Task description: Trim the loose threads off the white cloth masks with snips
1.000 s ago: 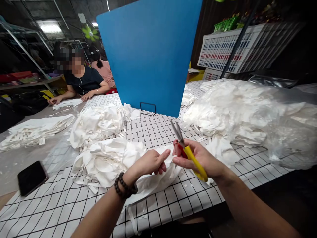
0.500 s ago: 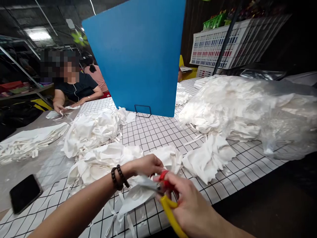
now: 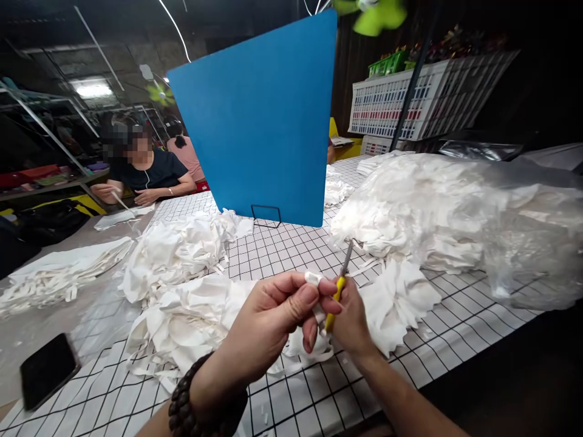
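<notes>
Two hands meet at centre, just above the black-gridded white tablecloth [image 3: 291, 243].

Far left: a flat black phone [image 3: 48, 369] lies on the cloth edge. Beyond it, flat stacks of white fabric strips [image 3: 59, 273], limp and thin. A seated co-worker in a dark shirt [image 3: 150, 173] handles a strip at the far corner; those hands are not yours.

Left of centre: crumpled white cloth pieces [image 3: 182, 249] in a loose heap, matte and soft-folded.

Centre: your left hand [image 3: 273, 315], dark bead bracelet [image 3: 200, 406] at the wrist, is pinched shut on a small white fabric piece [image 3: 314, 279], held up off the table; its tail hangs down behind the fingers. Your right hand [image 3: 348, 312] touches the left and is closed round the yellow-handled thread snips [image 3: 339, 279], thin metal blades pointing up and away. Whether the blades are parted cannot be told.

Judgement: you are at the trimming step, piece presented to the blades. The next cut calls for a taut edge and fingertips clear of the tips.

Behind: an upright blue plastic divider board [image 3: 264, 121] on a wire stand.

Right: a large clear plastic bag of white cloth [image 3: 478, 212], glossy, wrinkled.
</notes>
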`<state>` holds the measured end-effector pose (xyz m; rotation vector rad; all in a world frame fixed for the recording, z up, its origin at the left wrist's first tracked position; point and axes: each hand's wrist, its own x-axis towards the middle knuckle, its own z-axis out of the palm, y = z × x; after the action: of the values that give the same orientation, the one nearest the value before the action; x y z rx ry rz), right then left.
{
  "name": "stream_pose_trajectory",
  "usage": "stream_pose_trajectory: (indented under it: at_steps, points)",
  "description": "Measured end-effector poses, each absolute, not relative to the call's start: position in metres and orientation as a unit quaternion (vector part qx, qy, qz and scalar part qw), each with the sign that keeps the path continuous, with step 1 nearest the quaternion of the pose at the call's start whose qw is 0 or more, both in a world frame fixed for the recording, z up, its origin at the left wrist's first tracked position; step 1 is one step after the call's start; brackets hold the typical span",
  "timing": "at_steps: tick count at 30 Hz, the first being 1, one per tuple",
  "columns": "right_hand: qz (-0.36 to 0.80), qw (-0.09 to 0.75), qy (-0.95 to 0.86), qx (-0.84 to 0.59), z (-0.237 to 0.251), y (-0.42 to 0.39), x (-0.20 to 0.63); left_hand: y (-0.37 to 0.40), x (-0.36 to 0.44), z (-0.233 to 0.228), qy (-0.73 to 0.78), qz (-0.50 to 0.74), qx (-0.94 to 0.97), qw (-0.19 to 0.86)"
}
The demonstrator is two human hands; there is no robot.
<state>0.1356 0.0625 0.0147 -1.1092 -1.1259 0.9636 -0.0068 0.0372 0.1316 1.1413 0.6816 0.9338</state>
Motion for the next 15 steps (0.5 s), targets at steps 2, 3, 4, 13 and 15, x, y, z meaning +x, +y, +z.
stream_pose_trajectory:
  at_steps: [2, 3, 4, 13, 15]
  points:
    - [0.359, 0.637, -0.481, -0.484, 0.038, 0.087, 0.146, 0.025, -0.013, 0.132, 0.323, 0.440, 0.540, 0.641]
    - [0.333, 0.638, -0.494, -0.487, 0.050, 0.099, 0.150, 0.020, -0.016, 0.131, 0.341, 0.455, 0.557, 0.605]
    - [0.324, 0.625, -0.520, -0.484, 0.060, 0.110, 0.153, 0.015, -0.018, 0.130, 0.363, 0.473, 0.573, 0.563]
    - [0.475, 0.238, -0.726, -0.437, 0.048, 0.121, 0.158, 0.007, -0.014, 0.086, 0.384, 0.545, 0.494, 0.558]
    - [0.505, 0.300, -0.675, -0.447, 0.040, 0.108, 0.169, 0.011, -0.015, 0.072, 0.374, 0.545, 0.460, 0.594]
